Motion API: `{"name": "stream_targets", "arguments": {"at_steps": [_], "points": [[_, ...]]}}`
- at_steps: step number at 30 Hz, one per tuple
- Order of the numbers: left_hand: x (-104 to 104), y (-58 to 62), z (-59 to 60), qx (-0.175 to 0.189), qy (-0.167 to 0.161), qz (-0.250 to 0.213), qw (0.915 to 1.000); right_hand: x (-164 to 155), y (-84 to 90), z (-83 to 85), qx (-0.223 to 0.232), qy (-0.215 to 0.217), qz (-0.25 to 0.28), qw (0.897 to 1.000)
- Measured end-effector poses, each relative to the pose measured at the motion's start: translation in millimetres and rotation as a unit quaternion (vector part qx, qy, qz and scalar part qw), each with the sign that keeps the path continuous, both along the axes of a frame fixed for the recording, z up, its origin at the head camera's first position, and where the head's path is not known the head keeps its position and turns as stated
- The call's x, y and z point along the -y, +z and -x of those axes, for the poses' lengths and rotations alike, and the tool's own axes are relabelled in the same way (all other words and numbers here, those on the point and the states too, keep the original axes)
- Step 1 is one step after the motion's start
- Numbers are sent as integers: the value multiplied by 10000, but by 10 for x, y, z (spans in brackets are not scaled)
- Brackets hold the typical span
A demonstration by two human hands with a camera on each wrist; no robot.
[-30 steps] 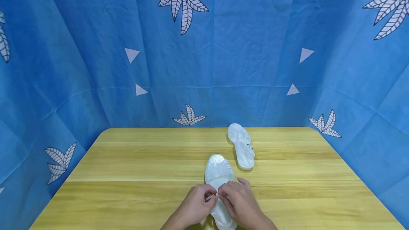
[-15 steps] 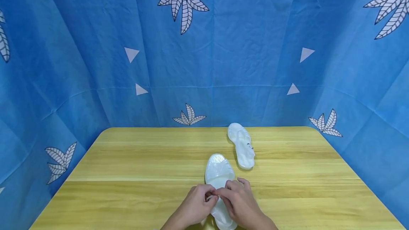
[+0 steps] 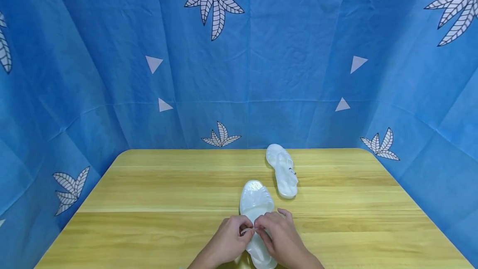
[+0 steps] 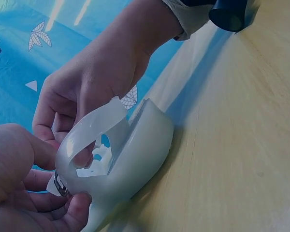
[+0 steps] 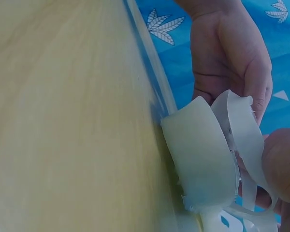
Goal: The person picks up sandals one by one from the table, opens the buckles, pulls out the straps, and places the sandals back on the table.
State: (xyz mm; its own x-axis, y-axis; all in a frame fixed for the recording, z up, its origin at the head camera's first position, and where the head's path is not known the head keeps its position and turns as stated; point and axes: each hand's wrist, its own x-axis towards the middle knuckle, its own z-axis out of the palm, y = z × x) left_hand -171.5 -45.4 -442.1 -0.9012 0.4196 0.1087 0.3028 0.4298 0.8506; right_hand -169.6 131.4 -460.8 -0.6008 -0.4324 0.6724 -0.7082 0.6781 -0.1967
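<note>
The left hand [image 3: 229,235] and right hand [image 3: 278,233] each have a fingertip grip on the ankle strap [image 4: 94,125] and small buckle [image 4: 59,184] of the near sandal [image 3: 255,202], which lies on the tabletop [image 3: 157,194]. The strap looks slick and springy, so a loosened pinch could likely let it flick out of the buckle. Pulling hard might drag the sandal toward the second sandal [image 3: 284,171] beyond it.

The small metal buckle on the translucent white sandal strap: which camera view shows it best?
The left wrist view: the small metal buckle sits close and unhidden, pinched by the left hand. In the head view it is only a tiny glint between both hands. In the right wrist view I cannot make it out.
</note>
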Motion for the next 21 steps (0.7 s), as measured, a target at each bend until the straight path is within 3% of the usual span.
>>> {"name": "stream_targets", "arguments": {"at_steps": [11, 21], "points": [[-4, 1, 21, 1, -78, 31, 10000, 14, 3, -10, -98, -125, -14, 9999], [1, 3, 17, -60, -123, 28, 9999, 15, 2, 9, -343, 21, 62, 9994]]}}
